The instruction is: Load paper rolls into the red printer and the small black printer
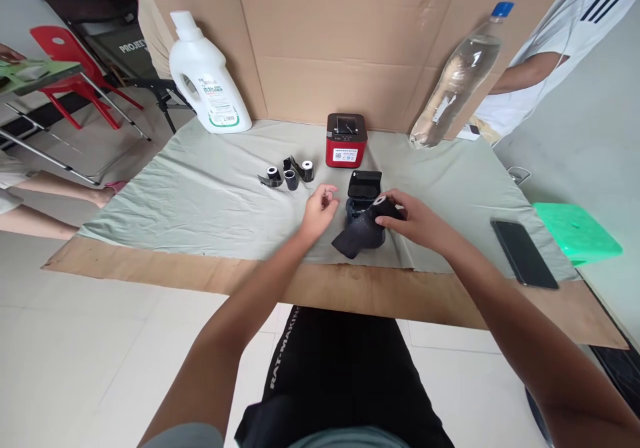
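Observation:
A small black printer with its lid raised sits on the grey-green cloth. My right hand grips a black paper roll with a loose black strip trailing off it, held at the printer's open bay. My left hand hovers just left of the printer, fingers loosely curled, nothing visible in it. A red printer stands behind. Several small black rolls lie to the left.
A white detergent jug stands at the back left, a clear plastic bottle leans against the cardboard wall. A black phone lies at the right. A green stool and another person are at the right.

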A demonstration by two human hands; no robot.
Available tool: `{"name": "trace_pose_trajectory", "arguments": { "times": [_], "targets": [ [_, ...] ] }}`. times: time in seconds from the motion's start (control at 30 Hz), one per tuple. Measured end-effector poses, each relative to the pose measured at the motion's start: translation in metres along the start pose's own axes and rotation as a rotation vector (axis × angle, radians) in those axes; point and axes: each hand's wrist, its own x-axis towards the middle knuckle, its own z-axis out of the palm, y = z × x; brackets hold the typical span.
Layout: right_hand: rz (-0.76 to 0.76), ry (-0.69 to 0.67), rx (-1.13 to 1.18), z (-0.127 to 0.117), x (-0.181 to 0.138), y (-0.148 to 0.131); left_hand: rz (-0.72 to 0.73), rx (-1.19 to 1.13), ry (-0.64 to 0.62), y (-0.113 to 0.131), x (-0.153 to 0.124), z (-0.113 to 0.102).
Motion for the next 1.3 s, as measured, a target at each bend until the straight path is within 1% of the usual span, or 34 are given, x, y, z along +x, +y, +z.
{"name": "trace_pose_trajectory", "arguments": {
  "times": [0.03, 0.1, 0.17, 0.2, 0.3, 0.43, 0.6, 0.7, 0.77, 0.83, 0.97, 1.07, 1.17, 1.3],
  "targets": [
    [0.004, -0.005, 0.002, -0.001, 0.005, 0.003, 0.051, 0.002, -0.055, 0.005, -0.003, -0.002],
    [0.011, -0.047, 0.005, 0.000, 0.015, 0.010, 0.167, 0.056, -0.230, 0.015, -0.011, -0.007],
    [-0.022, -0.071, -0.002, 0.002, 0.024, 0.017, 0.283, 0.176, -0.392, 0.024, -0.018, -0.010],
    [-0.049, -0.066, -0.023, 0.003, 0.029, 0.020, 0.339, 0.248, -0.446, 0.027, -0.021, -0.011],
    [-0.103, -0.019, -0.149, 0.011, 0.042, 0.026, 0.475, 0.441, -0.539, 0.033, -0.025, -0.011],
    [-0.159, 0.018, -0.352, 0.024, 0.056, 0.031, 0.566, 0.576, -0.619, 0.034, -0.023, -0.012],
    [-0.139, 0.010, -0.629, 0.037, 0.062, 0.035, 0.642, 0.583, -0.668, 0.033, -0.020, -0.015],
    [-0.129, 0.058, -0.715, 0.039, 0.060, 0.033, 0.698, 0.628, -0.698, 0.033, -0.022, -0.014],
    [-0.120, 0.109, -0.729, 0.039, 0.059, 0.030, 0.725, 0.643, -0.699, 0.033, -0.023, -0.014],
    [-0.112, 0.123, -0.713, 0.037, 0.059, 0.028, 0.748, 0.650, -0.686, 0.034, -0.025, -0.013],
    [-0.184, 0.047, -0.677, 0.032, 0.060, 0.027, 0.805, 0.698, -0.671, 0.033, -0.026, -0.012],
    [-0.206, -0.024, -0.679, 0.027, 0.062, 0.027, 0.849, 0.688, -0.623, 0.032, -0.026, -0.011],
    [-0.200, -0.027, -0.696, 0.022, 0.062, 0.027, 0.892, 0.655, -0.555, 0.031, -0.027, -0.010],
    [-0.187, -0.022, -0.664, 0.021, 0.063, 0.029, 0.858, 0.647, -0.518, 0.031, -0.028, -0.008]
  ]
}}
